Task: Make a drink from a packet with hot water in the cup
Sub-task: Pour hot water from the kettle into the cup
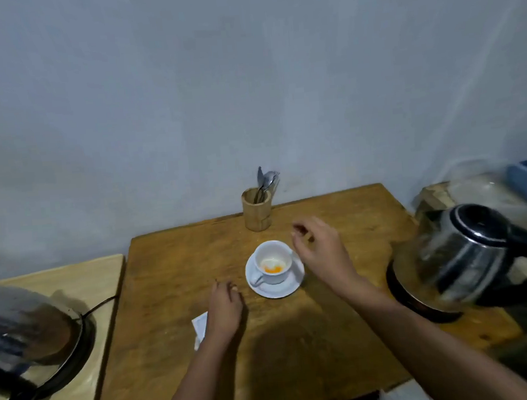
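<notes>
Two bare hands flank the white ceramic cup holding orange powder: right hand loosely curled, empty; left hand half hides a white paper packet, grip unclear.

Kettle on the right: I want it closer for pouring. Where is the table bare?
Bare wood lies between the saucer and the kettle, under the right hand. The near edge is free too. It is crowded left of the cup, where the left hand covers the packet.
</notes>
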